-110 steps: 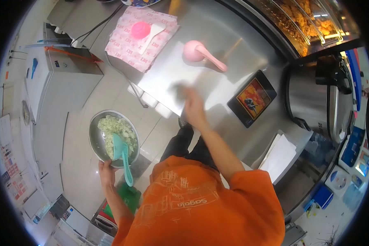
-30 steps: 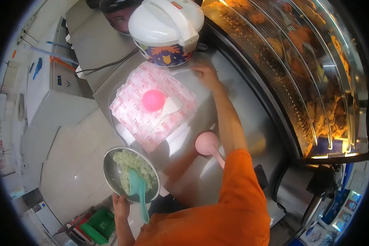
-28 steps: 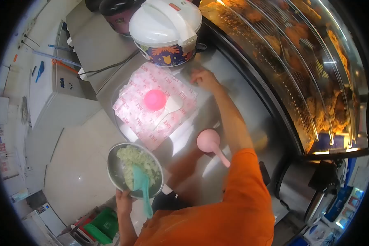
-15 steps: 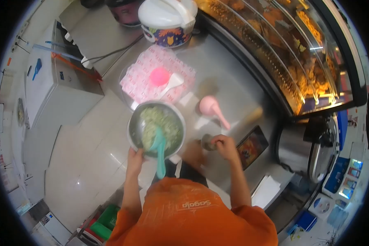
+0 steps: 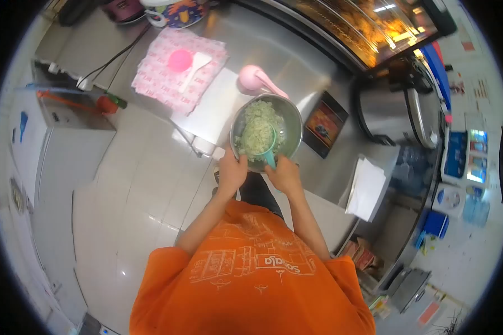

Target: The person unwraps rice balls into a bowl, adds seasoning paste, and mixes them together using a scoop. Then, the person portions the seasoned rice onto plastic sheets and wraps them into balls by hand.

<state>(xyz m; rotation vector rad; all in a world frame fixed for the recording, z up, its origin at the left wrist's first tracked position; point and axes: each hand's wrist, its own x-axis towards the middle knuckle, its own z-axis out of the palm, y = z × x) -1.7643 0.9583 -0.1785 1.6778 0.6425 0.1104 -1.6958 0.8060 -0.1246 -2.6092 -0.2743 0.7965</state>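
A metal bowl (image 5: 294, 114) holds a mound of pale green, rice-like food (image 5: 260, 125). My left hand (image 5: 232, 172) grips the bowl's near left rim, its thumb over the edge. In the bowl, a teal scoop (image 5: 269, 158) rests with its round cup in the food. My right hand (image 5: 285, 176) is closed on the scoop's handle at the near right rim; its lower fingers are partly hidden. Just beyond the bowl lies a pink scoop (image 5: 251, 78), its handle pointing toward the right.
Pink-and-white printed paper (image 5: 156, 72) bears a pink round item (image 5: 180, 60) and a white paddle (image 5: 198, 64). To the right are a dark picture panel (image 5: 321, 124), a large steel cooker (image 5: 383, 109) and white sheets (image 5: 367, 190). A heated food display (image 5: 369, 28) stands at the back.
The bowl has moved right, over the counter edge. My right hand has left the small grey round object and taken the teal scoop's handle. The camera view has shifted.
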